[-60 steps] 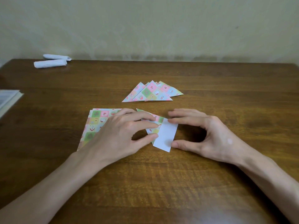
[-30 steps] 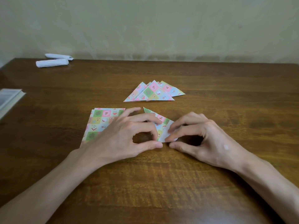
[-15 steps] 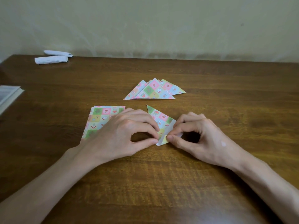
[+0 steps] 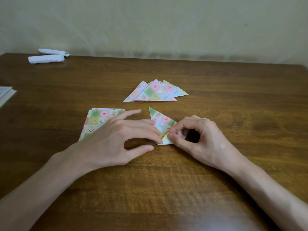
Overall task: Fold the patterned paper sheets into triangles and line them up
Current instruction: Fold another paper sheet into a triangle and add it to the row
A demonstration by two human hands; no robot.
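A person sits at a dark wooden table (image 4: pixel 166 180) set against a pale wall (image 4: pixel 150 22); only the bare forearms and hands show.

Near the middle of the table lies a folded paper triangle (image 4: pixel 160 120), printed with pink, green and yellow squares. It lies flat, one sharp tip pointing to the far side and its near corner slightly raised.

The right hand (image 4: pixel 203 140) comes in from the right. Its thumb and curled forefinger pinch the triangle's near right corner, where a small flap of pale paper turns up. The other fingers are curled above the table.

The left hand (image 4: pixel 116 140) comes in from the left with its fingers stretched out and loose, gripping nothing. The tips of its middle fingers rest on the triangle's left edge. The forefinger points out over bare wood, clear of the paper, and the thumb lies on the table just near of the triangle's lower tip.

Under the left hand's knuckles, left of the triangle, is a stack of unfolded patterned sheets (image 4: pixel 98 119), partly covered.

Farther away, beyond the triangle, finished triangles (image 4: pixel 156 93) overlap in a fanned row.

At the far left corner lie two white paper rolls (image 4: pixel 46 58). The corner of a book (image 4: pixel 5 95) shows at the left edge.
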